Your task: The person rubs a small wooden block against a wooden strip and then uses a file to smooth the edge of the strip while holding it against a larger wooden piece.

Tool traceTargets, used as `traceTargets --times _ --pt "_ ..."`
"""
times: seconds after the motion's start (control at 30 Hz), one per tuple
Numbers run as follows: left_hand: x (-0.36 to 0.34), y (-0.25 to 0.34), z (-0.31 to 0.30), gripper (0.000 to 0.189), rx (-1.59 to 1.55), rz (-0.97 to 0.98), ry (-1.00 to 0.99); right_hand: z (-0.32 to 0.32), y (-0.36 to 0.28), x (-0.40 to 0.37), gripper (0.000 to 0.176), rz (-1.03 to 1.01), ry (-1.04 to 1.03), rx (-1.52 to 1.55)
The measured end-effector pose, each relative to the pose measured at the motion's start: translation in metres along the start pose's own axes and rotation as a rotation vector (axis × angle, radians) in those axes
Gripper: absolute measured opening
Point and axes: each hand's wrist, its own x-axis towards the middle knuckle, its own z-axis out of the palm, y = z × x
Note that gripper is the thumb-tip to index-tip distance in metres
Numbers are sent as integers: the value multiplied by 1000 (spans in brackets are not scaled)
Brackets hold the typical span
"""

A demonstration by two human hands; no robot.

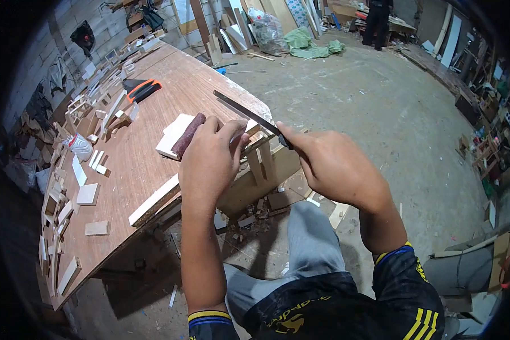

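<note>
My right hand is closed around the dark handle of a long flat file, whose narrow dark blade reaches over the table corner to the upper left. My left hand is at the table edge, its fingers curled on a small pale wood piece beside the file; the fingers hide part of it. Touching or very near the left knuckles is a dark reddish-brown roll, perhaps rolled sandpaper. Under that roll rests a pale flat wood block.
On the wooden tabletop are orange-and-black pliers-like handles, a clear plastic cup and many small wood pieces along the left side. A pale strip lines the near edge. Offcuts litter the floor; another person stands far back.
</note>
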Motion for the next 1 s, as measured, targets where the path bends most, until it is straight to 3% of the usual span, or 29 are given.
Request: traceTargets --times 0.07,0.5,1.0 --pt "1 2 -2 24 -10 -8 -3 -3 -4 -1 46 90 -56 -2" --pt "-1 1 -1 22 -9 -13 2 4 -13 -1 54 34 -48 -93" --pt "1 -1 0 22 -28 -24 6 2 -20 6 42 70 -96 -191"
